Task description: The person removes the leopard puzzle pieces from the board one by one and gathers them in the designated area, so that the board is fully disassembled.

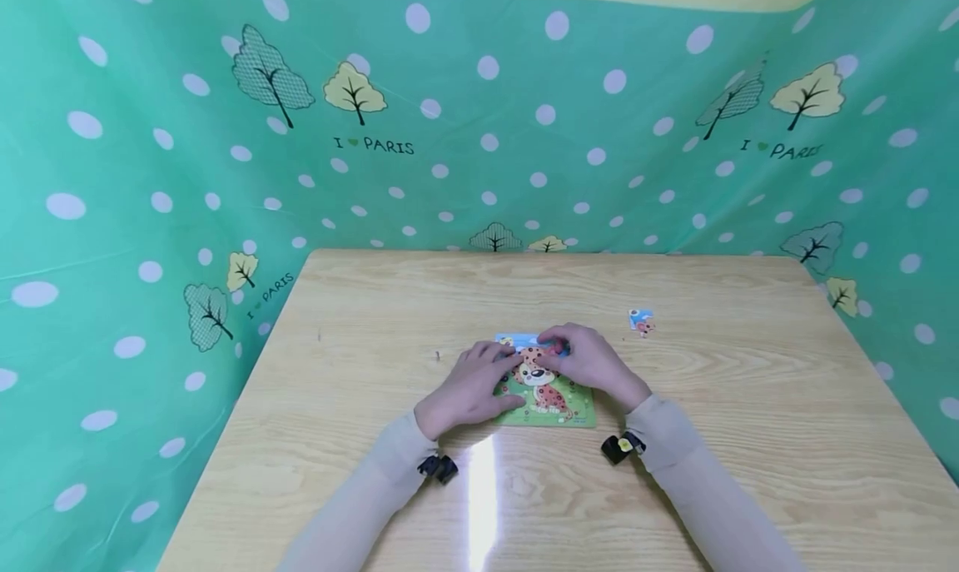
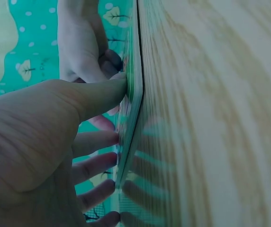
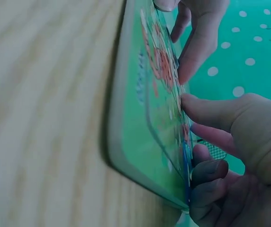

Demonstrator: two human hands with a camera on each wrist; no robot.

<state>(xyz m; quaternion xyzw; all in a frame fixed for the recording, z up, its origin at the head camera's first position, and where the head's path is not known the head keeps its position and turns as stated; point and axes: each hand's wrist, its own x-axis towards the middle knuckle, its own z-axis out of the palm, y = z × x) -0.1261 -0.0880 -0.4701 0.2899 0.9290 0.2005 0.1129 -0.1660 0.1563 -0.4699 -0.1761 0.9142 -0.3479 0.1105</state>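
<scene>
A flat jigsaw puzzle (image 1: pixel 581 399) with a spotted dog on green grass lies on the wooden table, both hands over it. My left hand (image 1: pixel 474 382) rests on its left side, fingers spread and fairly straight; in the left wrist view the thumb (image 2: pixel 112 90) touches the near edge. At the upper right of the picture, my right hand (image 1: pixel 592 360) has its fingers curled, with thumb and index finger pinching a reddish puzzle piece (image 3: pixel 186 132) at the board's surface. That piece is mostly hidden by the fingers. The board looks thin from the side in the right wrist view.
One loose puzzle piece (image 1: pixel 641 321), blue with a small pink mouse, lies on the table (image 1: pixel 749 372) right of and beyond the board. A tiny dark speck (image 1: pixel 438 355) sits left of it. Green dotted cloth (image 1: pixel 487 139) hangs behind and at both sides.
</scene>
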